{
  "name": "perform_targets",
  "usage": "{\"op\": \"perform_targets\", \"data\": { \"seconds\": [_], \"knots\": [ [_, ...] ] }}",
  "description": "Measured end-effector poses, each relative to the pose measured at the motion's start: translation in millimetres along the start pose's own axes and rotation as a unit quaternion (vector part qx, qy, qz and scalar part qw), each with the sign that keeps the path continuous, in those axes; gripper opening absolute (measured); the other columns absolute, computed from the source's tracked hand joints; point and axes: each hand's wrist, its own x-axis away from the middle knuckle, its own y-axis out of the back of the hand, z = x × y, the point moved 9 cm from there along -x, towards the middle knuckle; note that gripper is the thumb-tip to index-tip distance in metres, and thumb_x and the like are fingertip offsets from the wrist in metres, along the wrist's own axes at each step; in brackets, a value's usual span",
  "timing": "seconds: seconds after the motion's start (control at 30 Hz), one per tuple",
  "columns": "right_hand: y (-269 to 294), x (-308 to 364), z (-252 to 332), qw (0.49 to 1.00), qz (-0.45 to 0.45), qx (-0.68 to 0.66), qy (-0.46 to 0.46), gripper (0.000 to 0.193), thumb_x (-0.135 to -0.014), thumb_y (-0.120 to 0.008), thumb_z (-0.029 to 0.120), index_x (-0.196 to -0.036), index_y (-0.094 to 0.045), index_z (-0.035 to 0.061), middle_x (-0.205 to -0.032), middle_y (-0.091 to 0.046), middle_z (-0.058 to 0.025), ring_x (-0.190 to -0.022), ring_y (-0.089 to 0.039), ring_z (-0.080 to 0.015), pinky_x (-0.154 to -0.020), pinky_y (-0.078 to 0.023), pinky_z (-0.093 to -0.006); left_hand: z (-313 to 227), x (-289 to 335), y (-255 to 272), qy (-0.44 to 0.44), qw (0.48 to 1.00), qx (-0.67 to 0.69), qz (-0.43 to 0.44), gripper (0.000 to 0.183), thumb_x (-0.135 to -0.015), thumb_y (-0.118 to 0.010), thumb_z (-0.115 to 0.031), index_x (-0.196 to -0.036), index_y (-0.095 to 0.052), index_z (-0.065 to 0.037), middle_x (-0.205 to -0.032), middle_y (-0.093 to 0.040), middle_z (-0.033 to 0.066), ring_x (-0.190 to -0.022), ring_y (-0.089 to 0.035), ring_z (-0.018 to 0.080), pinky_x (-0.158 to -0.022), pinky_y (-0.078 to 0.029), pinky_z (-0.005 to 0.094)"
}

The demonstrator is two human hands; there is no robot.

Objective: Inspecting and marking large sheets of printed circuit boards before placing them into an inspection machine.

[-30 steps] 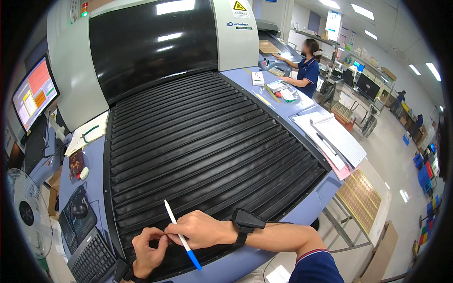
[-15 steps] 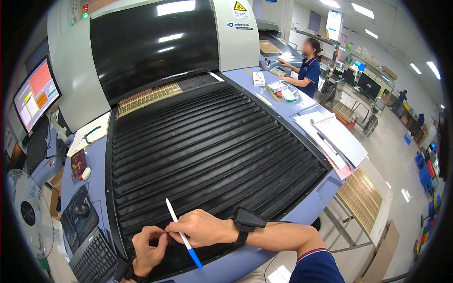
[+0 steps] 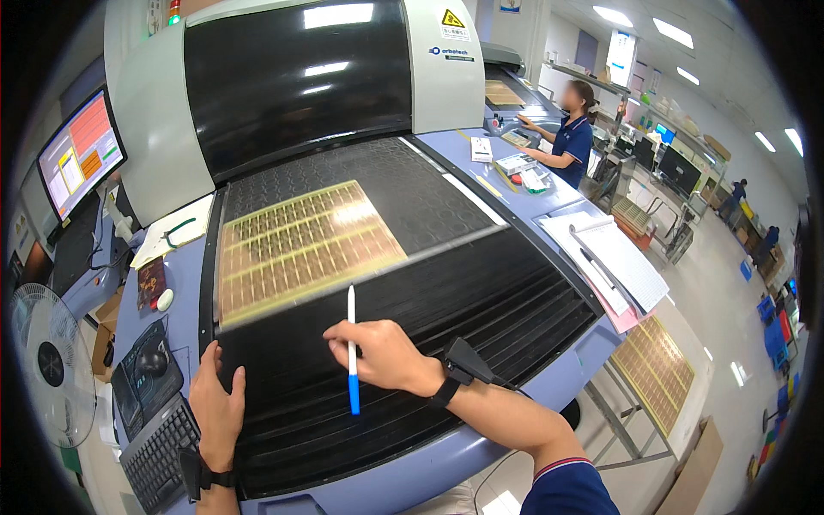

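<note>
Pen held over the black slatted cover

Pen (image 3: 351, 350), white with a blue end, stands upright in the right hand (image 3: 384, 354), fingers pinched around its middle, above the slatted cover (image 3: 481, 309). It may slip and fall toward the yellow panel (image 3: 300, 245), since the grip looks light. The left hand (image 3: 216, 410) rests flat, fingers released, on the cover's left edge.

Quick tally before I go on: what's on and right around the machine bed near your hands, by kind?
Pens: 1, white and blue pen in the right hand
Gold panels on the bed: 1, gold panel
Keyboards: 1, keyboard beside the left hand
Computer mice: 1, mouse
Monitors: 1, monitor
Total: 5
</note>
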Motion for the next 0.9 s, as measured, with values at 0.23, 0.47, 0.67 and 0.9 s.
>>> {"op": "perform_targets", "data": {
  "seconds": [0.23,0.47,0.67,0.9],
  "knots": [
    [-17,4,-23,0.986,0.114,0.050,-0.109,0.037,-0.093,-0.067,0.023,-0.119,-0.054,-0.0003,-0.092,-0.066,-0.0275,-0.088,-0.064,-0.0464,-0.077,-0.050,-0.0518,10,18,-9,-0.023,0.974,-0.215,0.073,0.069,-0.087,-0.072,-0.021,-0.143,-0.041,0.004,-0.136,-0.054,0.0284,-0.115,-0.058,0.0452,-0.100,-0.044,0.0493],
    [-33,10,-35,0.969,0.202,0.105,-0.094,0.043,-0.093,-0.069,0.034,-0.115,-0.054,-0.0006,-0.098,-0.064,-0.0299,-0.097,-0.063,-0.0476,-0.083,-0.052,-0.0530,15,16,-19,0.041,0.994,-0.037,0.097,0.074,-0.085,-0.074,-0.024,-0.145,-0.039,0.005,-0.122,-0.061,0.0262,-0.105,-0.062,0.0441,-0.088,-0.051,0.0487],
    [-41,16,-44,0.964,0.214,0.116,-0.106,0.047,-0.092,-0.069,0.038,-0.114,-0.055,-0.0012,-0.102,-0.063,-0.0313,-0.104,-0.061,-0.0490,-0.085,-0.052,-0.0535,27,13,-12,0.078,0.991,-0.080,0.076,0.070,-0.085,-0.073,-0.025,-0.142,-0.044,0.004,-0.118,-0.063,0.0278,-0.102,-0.063,0.0473,-0.089,-0.051,0.0502],
    [-21,8,-29,0.971,0.131,0.192,-0.062,0.044,-0.090,-0.071,0.038,-0.110,-0.060,0.0006,-0.100,-0.065,-0.0264,-0.100,-0.062,-0.0449,-0.084,-0.053,-0.0491,33,6,7,0.170,0.951,0.258,-0.033,0.046,-0.092,-0.068,-0.011,-0.133,-0.054,0.005,-0.105,-0.065,0.0095,-0.089,-0.064,0.0127,-0.083,-0.051,0.0264]
  ]
}}
